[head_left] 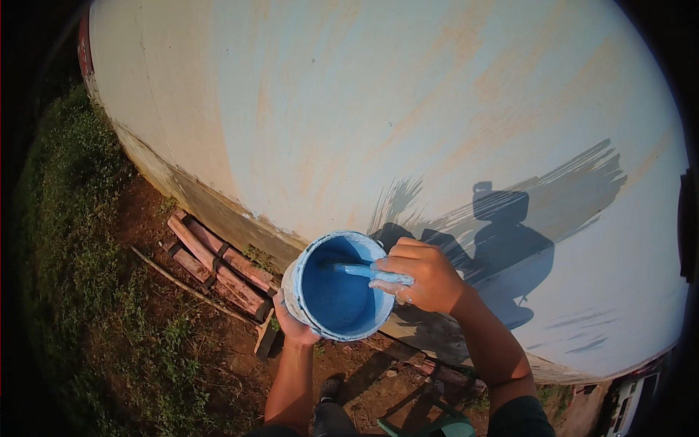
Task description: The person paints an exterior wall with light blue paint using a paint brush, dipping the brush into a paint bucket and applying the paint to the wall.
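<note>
A pale, paint-smeared bucket (290,288) is held up in front of the wall, its mouth tipped toward me. My left hand (295,325) supports it from the lower left, with the fingers partly hidden behind its side. Inside lies blue paint (336,300). Over the right rim, my right hand (428,280) is closed around the paint-coated handle of a paintbrush (354,270), which points left into the bucket. The bristle end is dark against the paint and hard to make out. Blue paint marks the right fingers.
A wall (313,124) with streaky light-blue paint fills the upper view, with a darker brushed patch (582,178) at right. Reddish wooden planks (218,255) and a long stick (189,288) lie below left, beside grass (138,349). A green chair-like object (448,424) stands near my feet.
</note>
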Demonstrator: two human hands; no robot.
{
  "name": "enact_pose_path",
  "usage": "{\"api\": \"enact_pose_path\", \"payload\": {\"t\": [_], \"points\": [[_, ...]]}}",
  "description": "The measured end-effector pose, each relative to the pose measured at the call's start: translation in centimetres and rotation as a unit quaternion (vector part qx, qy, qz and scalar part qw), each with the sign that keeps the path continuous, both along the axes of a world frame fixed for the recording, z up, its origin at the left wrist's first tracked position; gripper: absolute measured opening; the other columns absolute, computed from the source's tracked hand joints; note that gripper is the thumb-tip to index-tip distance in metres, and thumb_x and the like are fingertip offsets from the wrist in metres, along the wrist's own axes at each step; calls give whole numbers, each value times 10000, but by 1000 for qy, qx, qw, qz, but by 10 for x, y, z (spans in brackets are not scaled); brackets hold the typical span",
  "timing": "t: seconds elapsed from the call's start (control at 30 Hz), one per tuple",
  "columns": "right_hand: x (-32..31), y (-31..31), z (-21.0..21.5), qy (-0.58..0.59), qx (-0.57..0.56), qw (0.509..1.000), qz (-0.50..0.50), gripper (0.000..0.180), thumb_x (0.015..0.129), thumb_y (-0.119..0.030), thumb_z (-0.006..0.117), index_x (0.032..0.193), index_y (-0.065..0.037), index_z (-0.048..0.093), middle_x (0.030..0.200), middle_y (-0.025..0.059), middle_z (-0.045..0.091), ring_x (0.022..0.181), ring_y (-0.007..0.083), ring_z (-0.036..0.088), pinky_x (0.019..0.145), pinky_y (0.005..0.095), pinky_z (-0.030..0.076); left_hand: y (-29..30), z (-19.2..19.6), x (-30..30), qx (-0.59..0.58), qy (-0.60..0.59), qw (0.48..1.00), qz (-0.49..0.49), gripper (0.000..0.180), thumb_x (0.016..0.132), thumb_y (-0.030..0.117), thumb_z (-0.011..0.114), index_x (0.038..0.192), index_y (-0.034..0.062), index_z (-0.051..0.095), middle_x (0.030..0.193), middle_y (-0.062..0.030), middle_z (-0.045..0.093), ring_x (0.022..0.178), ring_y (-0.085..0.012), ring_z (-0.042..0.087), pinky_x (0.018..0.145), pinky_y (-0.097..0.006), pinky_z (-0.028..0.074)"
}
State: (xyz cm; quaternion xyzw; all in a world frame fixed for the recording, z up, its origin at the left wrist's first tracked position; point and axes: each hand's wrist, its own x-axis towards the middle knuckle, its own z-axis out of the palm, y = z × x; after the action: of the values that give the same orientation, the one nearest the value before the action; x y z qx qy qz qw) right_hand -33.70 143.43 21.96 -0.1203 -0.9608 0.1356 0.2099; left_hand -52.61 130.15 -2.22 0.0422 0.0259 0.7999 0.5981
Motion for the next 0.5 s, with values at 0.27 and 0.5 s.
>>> {"api": "enact_pose_path", "payload": {"t": [0.27, 0.5], "points": [[-4, 6, -15, 54, -38, 998, -13, 274, 846, -232, 893, 1019, -44, 795, 858, 64, 696, 831, 252, 641, 710, 384, 549, 6, 14, 2, 41, -13, 999, 0, 728, 1036, 561, 427, 1531, 36, 523, 1514, -194, 596, 1299, -353, 642, 1091, -543, 550], [6, 11, -15, 75, -41, 996, -10, 288, 821, -203, 913, 1016, -27, 793, 867, 81, 703, 809, 266, 644, 699, 392, 546, 12, -2, 7, -22, -2, 1000, 17, 703, 1037, 590, 462, 1523, 87, 535, 1539, -169, 571, 1348, -345, 603, 1110, -532, 534]]}}
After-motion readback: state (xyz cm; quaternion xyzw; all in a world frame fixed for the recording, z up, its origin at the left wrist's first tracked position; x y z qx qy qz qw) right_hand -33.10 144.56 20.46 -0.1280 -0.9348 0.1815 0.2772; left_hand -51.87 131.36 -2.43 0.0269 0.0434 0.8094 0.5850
